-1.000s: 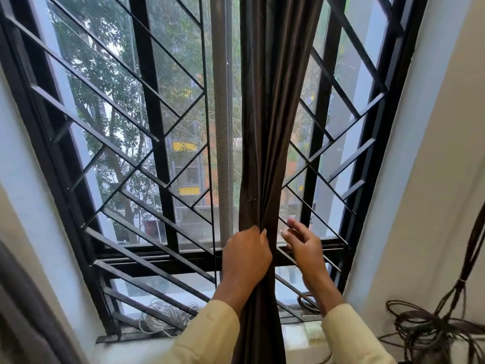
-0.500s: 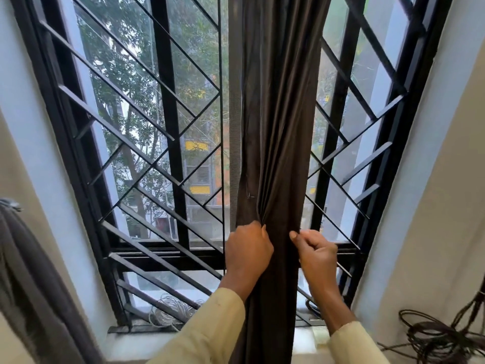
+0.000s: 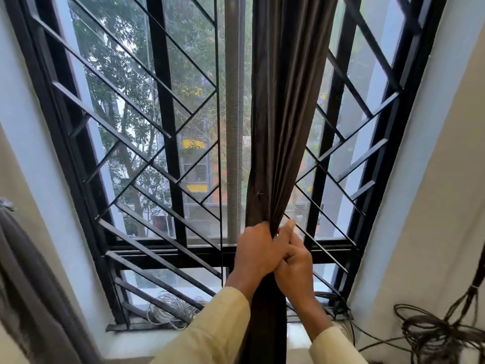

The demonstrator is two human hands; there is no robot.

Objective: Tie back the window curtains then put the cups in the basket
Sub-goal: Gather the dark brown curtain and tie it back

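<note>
A dark brown curtain [image 3: 283, 114] hangs bunched in front of the middle of the barred window. My left hand [image 3: 258, 250] grips the gathered cloth from the left at sill height. My right hand [image 3: 295, 261] presses in from the right, its fingers closed around the same bunch and touching the left hand. Below the hands the curtain drops between my two cream sleeves. A second, grey curtain [image 3: 29, 285] hangs at the far left edge. No cups or basket are in view.
Black window bars [image 3: 162, 132] fill the frame behind the curtain. A coil of pale cable [image 3: 170, 311] lies on the sill at the left. Dark tangled cords [image 3: 433, 334] hang against the right wall. The white sill [image 3: 136, 342] runs under the window.
My right hand has moved left, from open beside the curtain to closed on it against my left hand. The bunch is drawn tighter. The camera has shifted closer.
</note>
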